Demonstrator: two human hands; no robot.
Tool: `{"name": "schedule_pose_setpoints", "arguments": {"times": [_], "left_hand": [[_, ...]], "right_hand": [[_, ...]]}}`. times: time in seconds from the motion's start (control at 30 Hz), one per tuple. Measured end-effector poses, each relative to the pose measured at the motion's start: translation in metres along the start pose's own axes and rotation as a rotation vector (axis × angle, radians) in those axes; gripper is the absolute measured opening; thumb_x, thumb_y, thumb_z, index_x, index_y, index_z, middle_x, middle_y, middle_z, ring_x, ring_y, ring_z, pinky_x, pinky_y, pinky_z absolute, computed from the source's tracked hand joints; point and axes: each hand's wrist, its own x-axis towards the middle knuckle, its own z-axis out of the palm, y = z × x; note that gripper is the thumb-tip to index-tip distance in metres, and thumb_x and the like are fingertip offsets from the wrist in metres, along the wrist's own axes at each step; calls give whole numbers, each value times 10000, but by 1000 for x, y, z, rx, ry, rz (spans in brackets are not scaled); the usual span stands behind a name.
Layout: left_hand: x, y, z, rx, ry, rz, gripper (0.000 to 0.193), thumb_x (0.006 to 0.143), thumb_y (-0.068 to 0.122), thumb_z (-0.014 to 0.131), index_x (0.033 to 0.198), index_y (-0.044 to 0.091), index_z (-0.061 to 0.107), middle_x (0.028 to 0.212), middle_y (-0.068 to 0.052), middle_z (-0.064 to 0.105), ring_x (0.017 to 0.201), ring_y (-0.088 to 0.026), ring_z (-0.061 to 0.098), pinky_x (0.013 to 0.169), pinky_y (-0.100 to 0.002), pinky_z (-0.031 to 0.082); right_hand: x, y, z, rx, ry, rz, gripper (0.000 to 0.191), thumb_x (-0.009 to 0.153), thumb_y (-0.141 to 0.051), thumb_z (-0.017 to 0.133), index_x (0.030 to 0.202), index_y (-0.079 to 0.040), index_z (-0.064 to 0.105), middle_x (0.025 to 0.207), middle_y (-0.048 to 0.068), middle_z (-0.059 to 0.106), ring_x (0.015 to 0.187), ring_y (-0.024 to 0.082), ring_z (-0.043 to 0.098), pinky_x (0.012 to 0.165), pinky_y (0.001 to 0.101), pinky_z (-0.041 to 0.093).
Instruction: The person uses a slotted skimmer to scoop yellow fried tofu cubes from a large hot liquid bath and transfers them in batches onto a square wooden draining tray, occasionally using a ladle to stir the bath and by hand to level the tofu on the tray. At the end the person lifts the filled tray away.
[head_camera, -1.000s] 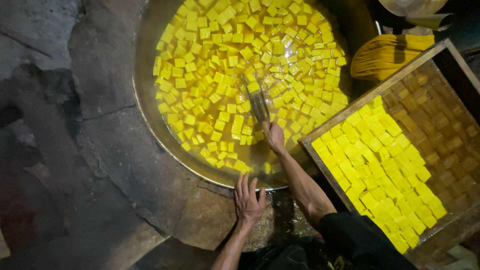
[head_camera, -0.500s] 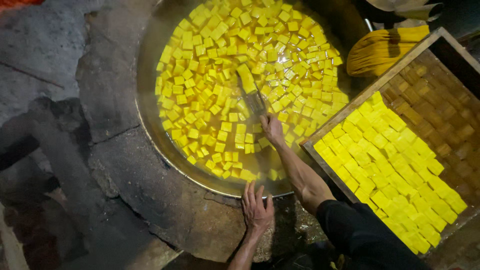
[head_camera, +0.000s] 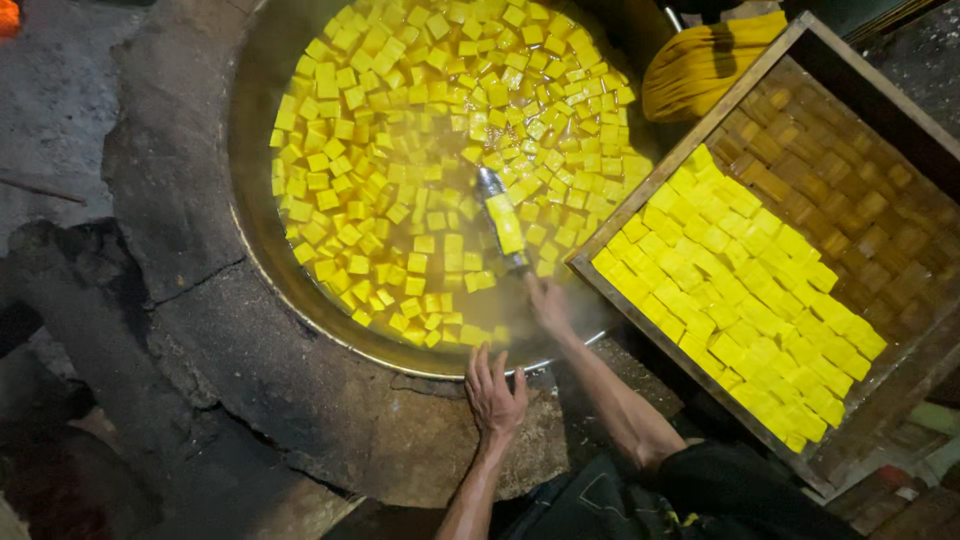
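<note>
The right hand (head_camera: 548, 303) reaches out over the near rim of a wide, round metal pan (head_camera: 250, 215) and is closed around the handle of a flat scoop (head_camera: 500, 218), whose blade lies in the liquid with a yellow block on it. The pan is full of small yellow cubes (head_camera: 400, 150) floating in cloudy, yellowish liquid; steam or blur near the hand makes the grip itself hard to read in detail. The left hand (head_camera: 495, 392) lies flat, fingers spread, holding nothing, on the rough stone surround (head_camera: 300, 400) just outside the pan's rim.

To the right, touching the pan's edge, a slanted wooden tray (head_camera: 800, 40) holds a band of bright yellow cubes (head_camera: 730, 290) packed in rows along its near side. The tray's far half holds darker brownish squares (head_camera: 830, 170); whether these are blocks or bare compartments cannot be told. Beyond the tray's upper corner lies a folded yellow cloth (head_camera: 700, 65), partly in shadow. No packages, labels or signs show.

The pan's top is cut off by the frame, as is the tray's right corner. A dark sleeve (head_camera: 720, 480) covers the person's right upper arm.
</note>
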Motion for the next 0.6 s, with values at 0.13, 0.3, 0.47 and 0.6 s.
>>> {"name": "schedule_pose_setpoints", "arguments": {"times": [0.13, 0.3, 0.47, 0.6], "left_hand": [[3, 0, 0, 13, 11, 5, 448, 900, 291, 694, 1274, 58, 612, 1483, -201, 473, 1410, -415, 397, 1095, -562, 369], [3, 2, -1, 11, 0, 15, 433, 916, 288, 688, 1275, 60, 607, 1491, -203, 473, 1415, -419, 397, 1101, -564, 366], [2, 8, -3, -20, 10, -14, 447, 906, 274, 679, 1294, 61, 618, 1478, -205, 477, 1407, -425, 398, 1113, -570, 352], [1, 15, -2, 4, 19, -41, 437, 901, 291, 684, 1267, 58, 635, 1477, -219, 471, 1403, -438, 390, 1125, -569, 340]], "right_hand": [[9, -11, -8, -110, 19, -244, 446, 1113, -430, 519, 1091, -2, 642, 864, 98, 672, 796, 251, 648, 709, 478, 478], [62, -59, 13, -248, 132, -18, 468, 980, -470, 632, 862, -34, 752, 657, 92, 691, 635, 244, 686, 634, 439, 522], [57, -91, 22, 99, 108, -75, 411, 995, -409, 640, 954, -5, 701, 686, 76, 678, 582, 162, 630, 539, 338, 489], [27, -114, -4, 334, 17, -197, 352, 981, -364, 662, 967, -13, 685, 687, 41, 660, 561, 114, 609, 517, 306, 485]]}}
